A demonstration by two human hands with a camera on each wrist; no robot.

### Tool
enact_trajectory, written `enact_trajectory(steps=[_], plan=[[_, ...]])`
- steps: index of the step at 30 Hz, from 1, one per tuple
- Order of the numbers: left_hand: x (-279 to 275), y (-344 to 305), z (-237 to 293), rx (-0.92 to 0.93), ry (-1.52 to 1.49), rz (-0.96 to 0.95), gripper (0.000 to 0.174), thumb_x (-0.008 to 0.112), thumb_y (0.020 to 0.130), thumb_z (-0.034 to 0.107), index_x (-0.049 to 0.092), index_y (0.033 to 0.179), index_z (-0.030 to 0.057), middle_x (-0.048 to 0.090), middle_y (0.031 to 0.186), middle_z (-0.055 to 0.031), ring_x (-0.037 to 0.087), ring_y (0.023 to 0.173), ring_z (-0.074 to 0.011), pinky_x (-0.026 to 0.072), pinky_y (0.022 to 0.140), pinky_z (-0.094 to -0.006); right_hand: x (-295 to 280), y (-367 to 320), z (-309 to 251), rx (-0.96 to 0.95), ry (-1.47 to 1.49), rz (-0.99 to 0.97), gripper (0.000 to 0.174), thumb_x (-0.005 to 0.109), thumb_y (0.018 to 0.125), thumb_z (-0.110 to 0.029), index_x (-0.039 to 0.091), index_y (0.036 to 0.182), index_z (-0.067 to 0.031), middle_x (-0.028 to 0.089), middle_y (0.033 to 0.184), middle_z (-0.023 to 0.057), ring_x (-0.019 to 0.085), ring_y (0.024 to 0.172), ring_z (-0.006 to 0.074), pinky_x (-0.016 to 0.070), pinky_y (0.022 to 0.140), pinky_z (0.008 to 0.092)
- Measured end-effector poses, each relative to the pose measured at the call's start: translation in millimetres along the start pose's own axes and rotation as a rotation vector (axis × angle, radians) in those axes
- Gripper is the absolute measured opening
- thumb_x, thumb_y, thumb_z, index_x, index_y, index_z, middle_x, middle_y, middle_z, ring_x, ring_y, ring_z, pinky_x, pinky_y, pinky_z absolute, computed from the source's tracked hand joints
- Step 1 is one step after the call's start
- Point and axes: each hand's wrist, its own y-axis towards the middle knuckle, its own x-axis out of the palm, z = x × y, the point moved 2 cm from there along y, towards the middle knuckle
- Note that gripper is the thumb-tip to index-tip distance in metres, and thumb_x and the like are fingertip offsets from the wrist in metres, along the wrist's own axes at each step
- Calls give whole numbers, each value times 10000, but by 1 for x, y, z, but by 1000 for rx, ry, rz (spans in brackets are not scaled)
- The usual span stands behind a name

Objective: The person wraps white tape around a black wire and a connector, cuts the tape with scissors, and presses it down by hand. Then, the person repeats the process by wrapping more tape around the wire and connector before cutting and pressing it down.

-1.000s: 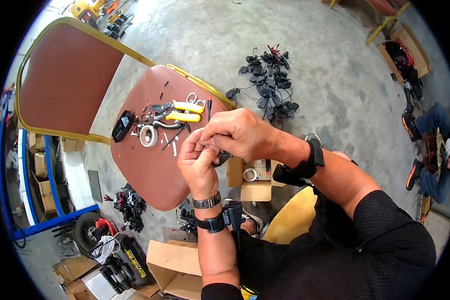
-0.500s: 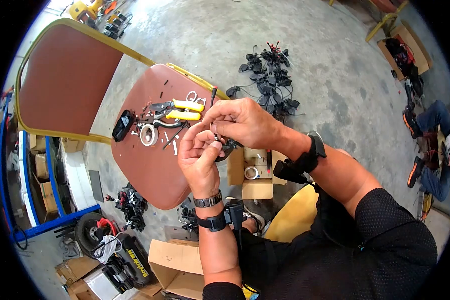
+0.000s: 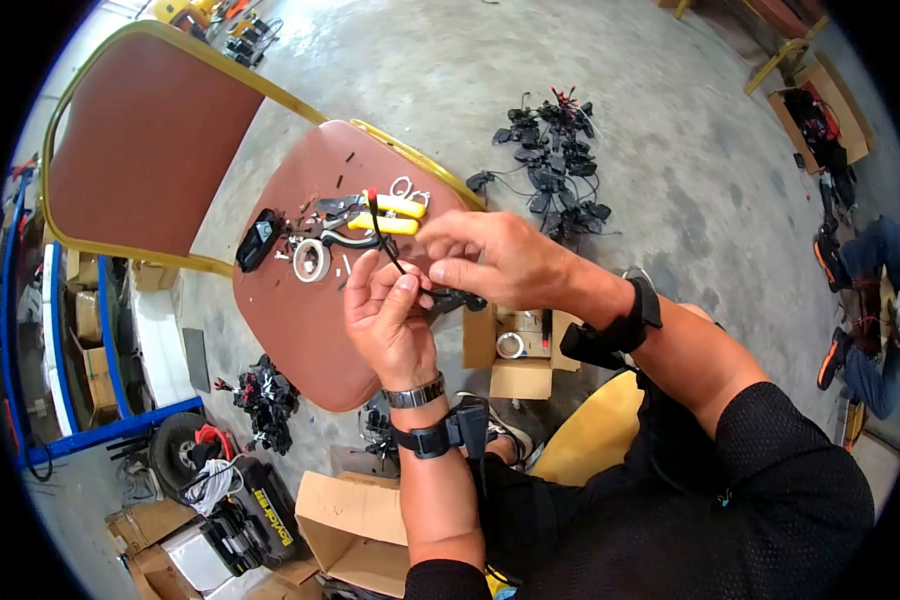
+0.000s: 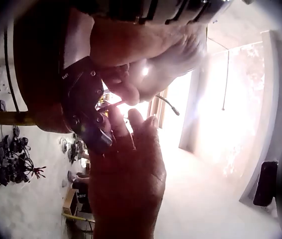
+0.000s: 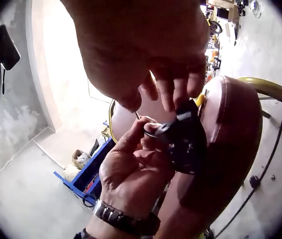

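My left hand [image 3: 392, 335] pinches a thin black cable [image 3: 380, 232] between thumb and fingers, and its red-tipped end points up. A black plastic part [image 5: 183, 142] with small screw holes [image 4: 92, 73] hangs beside the left fingers, partly covered by the right hand in the head view. My right hand [image 3: 518, 262] is just right of the left one, its thumb and forefinger apart and blurred. Behind both hands, the chair's brown seat [image 3: 300, 345] bears yellow-handled pliers [image 3: 390, 222], a roll of white tape [image 3: 311, 260], a black case [image 3: 260, 240] and scraps.
A heap of black parts with cables [image 3: 555, 160] lies on the concrete floor beyond the chair. An opened cardboard box [image 3: 522, 380] with a tape roll stands below my right hand. Another carton [image 3: 355, 510] is near my left forearm, and a blue-framed shelf [image 3: 110, 432] at far left.
The cable has swung from upright near the right fingers to leaning left in the left hand. My right thumb and fingers have come apart and drawn slightly right.
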Motion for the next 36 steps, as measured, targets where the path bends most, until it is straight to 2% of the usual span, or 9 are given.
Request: enact_trajectory(steps=[3,4,10,14,17,24,27,30,36], plan=[[0,1,-1,14,-69,-30,466,637,879,-99,521,1318,5,697,942,-149,652,779,-184,529,652,-271,3,-1,-3,-116,-258,-89,252,678,925,-179,662,1107,-5,684,946,111,640,892,235,514,810,363],[1,1,-2,16,-79,-27,466,636,880,-100,521,1319,5,698,942,-150,652,779,-186,531,659,-274,5,-1,-4,-61,-222,-89,258,701,903,-221,683,1058,-16,680,973,133,624,939,290,500,838,382],[-6,3,3,23,28,46,486,646,881,-95,493,1331,11,699,946,-150,662,812,-199,544,689,-285,6,1,-2,-77,-194,-33,262,694,865,-234,689,991,-5,690,978,168,653,949,337,512,847,416],[-9,4,7,57,35,52,494,659,873,-99,477,1319,8,702,952,-148,668,809,-196,547,689,-284,7,3,-2,-37,-212,-56,266,695,886,-161,670,1068,31,675,1022,153,653,949,249,519,844,359],[0,3,14,79,13,82,506,679,845,-126,505,1301,7,706,934,-129,642,751,-143,539,658,-265,6,5,1,-60,-192,-21,260,687,871,-201,689,1027,7,696,1005,169,653,974,331,511,870,408],[-9,7,24,180,123,127,518,690,839,-115,500,1305,3,699,941,-119,667,794,-151,557,653,-255,1,9,9,75,-11,23,252,700,908,-170,678,1078,15,678,991,120,659,892,183,529,780,315],[-12,10,25,232,190,149,518,700,830,-118,510,1299,-11,689,922,-109,650,774,-136,552,654,-250,-3,13,11,31,-61,28,248,694,915,-159,673,1093,14,665,992,105,651,861,157,531,762,304],[-14,14,27,277,241,176,523,716,811,-125,524,1286,-15,676,910,-101,632,770,-125,542,664,-245,-6,16,9,125,-69,-1,243,670,924,-125,663,1125,12,665,1044,86,633,940,152,516,855,309],[-20,25,34,313,226,193,527,729,787,-142,555,1268,-15,660,901,-98,618,777,-125,541,670,-243,-10,25,16,143,-99,13,235,653,932,-115,666,1136,0,671,1061,61,617,935,134,505,865,295]])
